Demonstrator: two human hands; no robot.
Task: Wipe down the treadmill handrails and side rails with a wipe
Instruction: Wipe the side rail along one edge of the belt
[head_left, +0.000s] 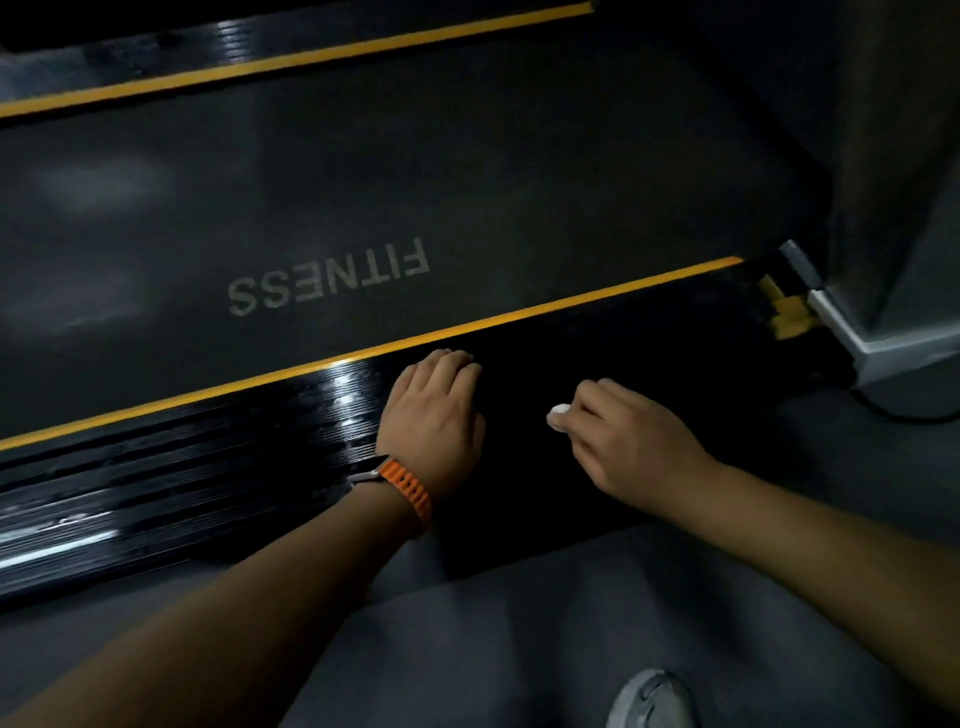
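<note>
we see the glossy black ribbed side rail (208, 467), yellow-striped at its far edge, running beside the dark grey belt (363, 182) marked "fitness". our left hand (434, 415), orange watch strap (410, 491) at the wrist, rests flat on the rail, fingers relaxed, holding nothing. just right, the small crumpled white wipe (558, 415) sits over the rail, pinched by our right hand (639, 441). far right stands a grey upright base (893, 353).

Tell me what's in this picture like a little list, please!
left hand: rests flat on the near side rail
right hand: pinches a small white wipe over that rail
rail look: black, shiny, yellow stripe along its belt edge
belt: dark, printed FITNESS
watch strap: orange, on the left wrist
shoe: grey toe at the bottom edge
</note>
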